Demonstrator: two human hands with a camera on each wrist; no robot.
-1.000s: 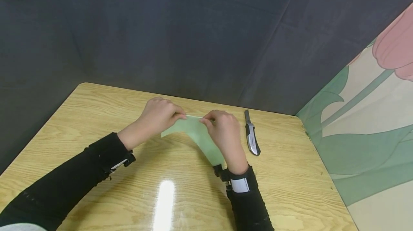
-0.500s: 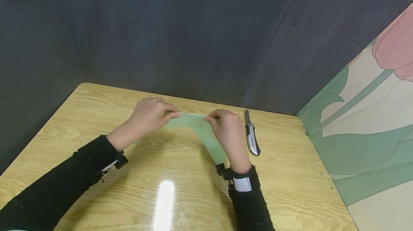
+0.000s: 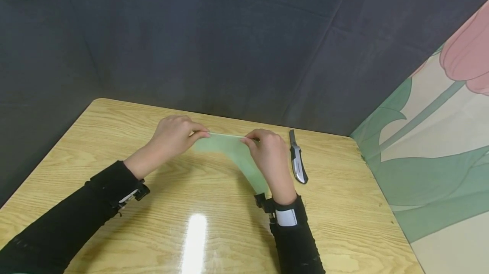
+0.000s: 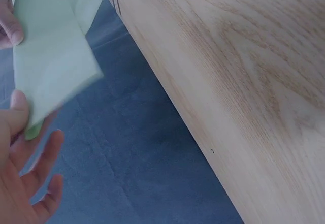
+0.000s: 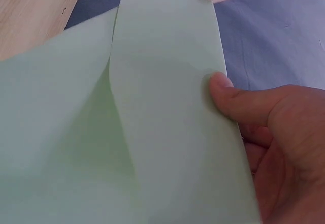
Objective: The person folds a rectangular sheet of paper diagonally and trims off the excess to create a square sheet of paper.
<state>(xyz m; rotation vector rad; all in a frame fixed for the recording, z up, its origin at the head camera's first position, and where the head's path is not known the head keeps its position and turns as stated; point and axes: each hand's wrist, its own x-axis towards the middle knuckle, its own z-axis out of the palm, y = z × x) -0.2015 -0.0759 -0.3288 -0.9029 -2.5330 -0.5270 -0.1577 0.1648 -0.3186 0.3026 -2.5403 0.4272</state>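
Note:
A light green sheet of paper (image 3: 238, 155), folded along its far edge, is held up over the wooden table by both hands. My left hand (image 3: 173, 134) pinches the left end of the fold between thumb and fingers; in the left wrist view the thumb presses on the pale paper (image 4: 56, 61) while the lower fingers stay loose. Toward the fold's other end, my right hand (image 3: 269, 153) pinches the edge, its thumb flat on the folded flap (image 5: 167, 107) in the right wrist view. One lower corner of the sheet hangs down toward the right wrist.
A utility knife (image 3: 299, 161) with a grey and black handle lies to the right of the right hand, its blade end pointing away. The wooden table (image 3: 344, 206) ends at a dark cloth (image 3: 214, 44) behind. A tulip-patterned cloth (image 3: 431, 151) hangs on the right.
My left hand has slid to the left along the fold and my right hand slightly to the right, so a longer stretch of folded edge shows between them. The knife has stayed put.

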